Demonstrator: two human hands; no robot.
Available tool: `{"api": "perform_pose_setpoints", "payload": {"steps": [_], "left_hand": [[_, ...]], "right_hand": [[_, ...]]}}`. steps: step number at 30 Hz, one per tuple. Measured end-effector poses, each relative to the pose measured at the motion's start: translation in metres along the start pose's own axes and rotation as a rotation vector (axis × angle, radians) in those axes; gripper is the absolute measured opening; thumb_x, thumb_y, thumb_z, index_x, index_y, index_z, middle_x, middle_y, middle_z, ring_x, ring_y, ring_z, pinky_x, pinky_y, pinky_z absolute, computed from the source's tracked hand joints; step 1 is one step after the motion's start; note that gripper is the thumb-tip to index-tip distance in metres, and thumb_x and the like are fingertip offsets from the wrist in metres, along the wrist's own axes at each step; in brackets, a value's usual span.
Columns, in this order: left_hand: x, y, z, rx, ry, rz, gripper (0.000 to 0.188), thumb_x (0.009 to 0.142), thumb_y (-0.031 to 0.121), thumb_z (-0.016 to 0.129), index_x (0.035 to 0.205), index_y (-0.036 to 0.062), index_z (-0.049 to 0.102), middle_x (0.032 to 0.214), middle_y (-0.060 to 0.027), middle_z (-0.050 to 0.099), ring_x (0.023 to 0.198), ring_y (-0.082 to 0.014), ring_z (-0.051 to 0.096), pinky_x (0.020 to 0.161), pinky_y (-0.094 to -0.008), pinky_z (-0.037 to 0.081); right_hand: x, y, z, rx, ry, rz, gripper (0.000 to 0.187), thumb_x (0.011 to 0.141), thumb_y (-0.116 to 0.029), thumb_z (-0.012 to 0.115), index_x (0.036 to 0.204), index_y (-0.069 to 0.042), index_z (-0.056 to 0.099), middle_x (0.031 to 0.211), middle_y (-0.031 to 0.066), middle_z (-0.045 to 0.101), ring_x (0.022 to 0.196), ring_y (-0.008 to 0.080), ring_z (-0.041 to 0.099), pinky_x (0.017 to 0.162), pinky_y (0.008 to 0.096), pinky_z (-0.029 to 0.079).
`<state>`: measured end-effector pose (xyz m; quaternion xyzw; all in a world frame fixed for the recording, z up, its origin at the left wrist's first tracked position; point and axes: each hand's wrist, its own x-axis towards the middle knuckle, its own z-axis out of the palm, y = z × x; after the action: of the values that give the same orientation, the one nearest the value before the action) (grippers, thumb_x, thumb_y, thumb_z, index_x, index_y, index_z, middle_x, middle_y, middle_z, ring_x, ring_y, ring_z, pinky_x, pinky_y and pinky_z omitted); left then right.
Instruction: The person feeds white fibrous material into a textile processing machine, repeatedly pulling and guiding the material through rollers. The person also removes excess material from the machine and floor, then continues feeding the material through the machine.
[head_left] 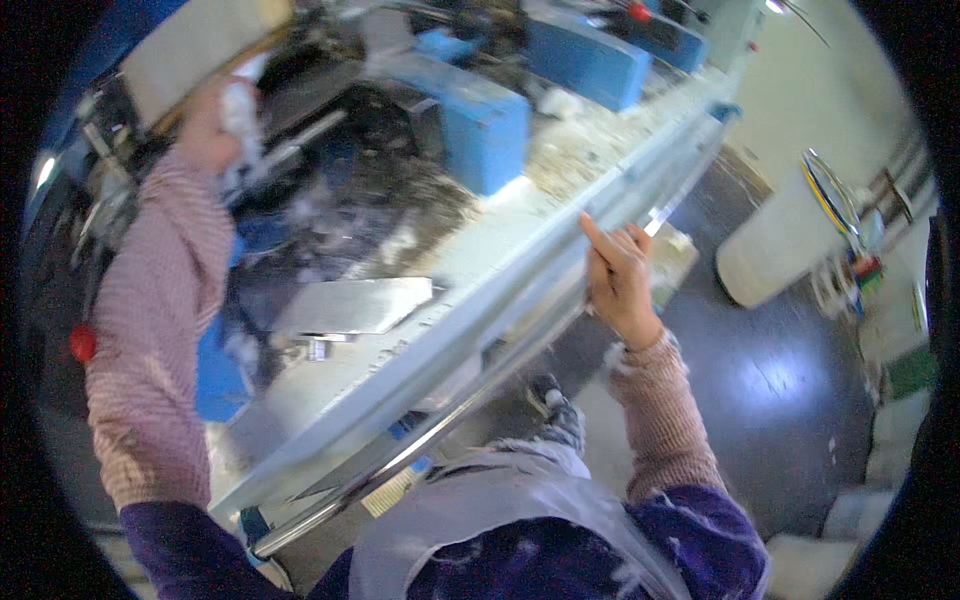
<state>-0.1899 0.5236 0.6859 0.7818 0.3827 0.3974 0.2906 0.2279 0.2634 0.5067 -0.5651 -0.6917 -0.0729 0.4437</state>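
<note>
Your left hand point(205, 130) is reaching far out over the machine, up at the top left. It looks blurry, but your fingers seem bent around a soft white wad point(240, 118), which sits at the side of your hand, above the dark, messy machine bed point(350, 190). How tight your fingers are, you can't tell from here. Your right hand point(622, 272) is by the long pale edge point(490, 300) of the machine. Its pointing finger sticks out, the other fingers are partly curled, and no thing shows in them. Whether that hand touches the edge, you can't tell. A flat silver plate point(355, 306) lies on the near part of the machine, between your two arms. Past it, big blue blocks point(485, 135) stand in a row, with bits of white fluff point(560, 103) near them. A shiny round bar point(430, 440) runs along the machine's front, close to your body. On your right, a white bin point(765, 245) is on the dark, shiny floor point(780, 400).
</note>
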Motion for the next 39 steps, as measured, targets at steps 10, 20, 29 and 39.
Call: {"api": "perform_pose_setpoints", "payload": {"steps": [10, 20, 29, 39], "left_hand": [[-0.013, 0.060, 0.046, -0.752, 0.383, -0.544, 0.012, 0.078, 0.016, 0.059, 0.083, 0.0057, 0.053, 0.064, -0.0037, 0.054, 0.051, -0.0150, 0.050, 0.046, -0.0283, 0.040], [-0.132, 0.138, 0.093, -0.719, 0.209, -0.631, 0.027, 0.077, 0.019, 0.065, 0.096, 0.0017, 0.055, 0.075, -0.0074, 0.059, 0.061, -0.0154, 0.057, 0.054, -0.0264, 0.048], [-0.227, 0.179, 0.097, -0.791, 0.067, -0.618, 0.044, 0.074, 0.012, 0.070, 0.112, -0.0030, 0.053, 0.091, -0.0113, 0.063, 0.074, -0.0177, 0.061, 0.064, -0.0287, 0.050], [-0.318, 0.178, 0.080, -0.274, -0.384, -0.024, 0.043, 0.072, 0.014, 0.071, 0.110, 0.0002, 0.057, 0.106, -0.0163, 0.062, 0.095, -0.0258, 0.060, 0.084, -0.0348, 0.047]], "right_hand": [[0.006, -0.005, -0.002, -0.019, -0.039, -0.065, 0.038, 0.077, 0.005, 0.049, 0.114, 0.002, 0.058, 0.066, 0.0082, 0.051, 0.064, 0.0228, 0.050, 0.075, 0.0344, 0.036], [0.000, 0.000, 0.006, -0.028, 0.019, -0.065, 0.041, 0.076, 0.004, 0.048, 0.116, 0.002, 0.058, 0.067, 0.0099, 0.051, 0.066, 0.0250, 0.051, 0.076, 0.0349, 0.035], [-0.004, -0.002, 0.012, 0.005, 0.060, -0.027, 0.038, 0.080, 0.001, 0.047, 0.116, 0.002, 0.057, 0.069, 0.0085, 0.052, 0.070, 0.0238, 0.046, 0.079, 0.0343, 0.034], [-0.019, 0.019, 0.016, 0.023, 0.013, 0.175, 0.028, 0.087, -0.002, 0.044, 0.113, -0.002, 0.055, 0.097, 0.0119, 0.053, 0.087, 0.0244, 0.045, 0.085, 0.0348, 0.036]]}}
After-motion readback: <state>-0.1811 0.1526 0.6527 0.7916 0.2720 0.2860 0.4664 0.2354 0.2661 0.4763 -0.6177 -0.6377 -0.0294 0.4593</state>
